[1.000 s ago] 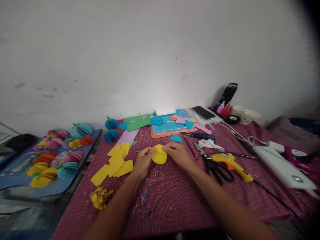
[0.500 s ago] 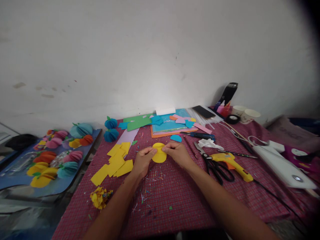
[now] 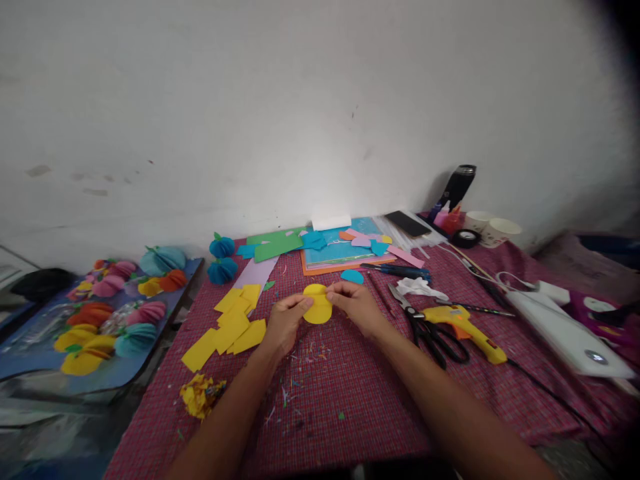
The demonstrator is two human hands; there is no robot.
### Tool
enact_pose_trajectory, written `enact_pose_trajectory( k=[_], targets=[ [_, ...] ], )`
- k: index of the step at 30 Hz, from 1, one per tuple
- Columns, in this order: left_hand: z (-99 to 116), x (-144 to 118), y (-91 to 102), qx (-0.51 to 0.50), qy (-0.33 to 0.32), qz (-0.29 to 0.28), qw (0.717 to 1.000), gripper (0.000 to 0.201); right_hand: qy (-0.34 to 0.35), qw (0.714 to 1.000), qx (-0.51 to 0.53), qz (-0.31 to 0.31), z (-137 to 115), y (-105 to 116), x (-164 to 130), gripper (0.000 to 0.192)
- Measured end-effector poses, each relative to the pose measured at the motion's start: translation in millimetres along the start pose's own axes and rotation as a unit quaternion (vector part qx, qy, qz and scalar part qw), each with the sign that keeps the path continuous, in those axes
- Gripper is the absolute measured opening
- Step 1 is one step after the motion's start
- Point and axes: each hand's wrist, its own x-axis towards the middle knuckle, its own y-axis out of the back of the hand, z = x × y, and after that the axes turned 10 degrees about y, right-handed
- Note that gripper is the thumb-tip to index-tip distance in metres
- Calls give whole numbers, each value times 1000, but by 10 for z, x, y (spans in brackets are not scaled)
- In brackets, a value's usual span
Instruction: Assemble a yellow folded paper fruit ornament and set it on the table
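Note:
A round yellow paper disc [image 3: 318, 311] with a crease across it is held above the cloth between my two hands. My left hand [image 3: 289, 320] pinches its left edge between thumb and fingers. At the disc's right edge, my right hand [image 3: 354, 305] grips it the same way. Left of my hands lie several yellow paper pieces [image 3: 233, 327], overlapping on the cloth. Just beyond the disc rests a blue paper half-circle [image 3: 353, 276].
Scissors [image 3: 431, 333] and a yellow glue gun [image 3: 467, 327] lie to the right. A crumpled yellow paper ball [image 3: 201, 396] sits near my left forearm. Coloured sheets [image 3: 280, 247] lie at the back. Finished paper pumpkins [image 3: 90, 350] stand on a blue side table [image 3: 30, 347].
Both hands stay almost in place with the yellow disc. The disc has shifted very slightly up and left, and the right fingers have moved a little on its edge.

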Motion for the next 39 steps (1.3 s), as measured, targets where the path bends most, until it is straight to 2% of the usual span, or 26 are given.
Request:
enact_pose_trajectory(
  k=[6,10,16,21,32,39],
  targets=[
    [15,6,-14,-39,11,15,999,34,-18,998,-34,41,16,48,18,39],
    [23,13,-14,-50,14,16,999,36,-32,999,-31,12,-14,36,11,44],
    [13,16,-6,-63,15,16,998,35,-71,994,-39,-68,-47,21,-27,50],
    [17,17,-11,-66,-1,9,998,31,-96,991,-28,-85,-7,36,-34,49],
    [55,5,-9,-88,-9,10,996,31,-125,988,65,-56,-21,19,-31,29],
    [2,37,19,-69,-63,13,996,31,-159,983,66,-57,-10,-10,-45,28]
  ],
)
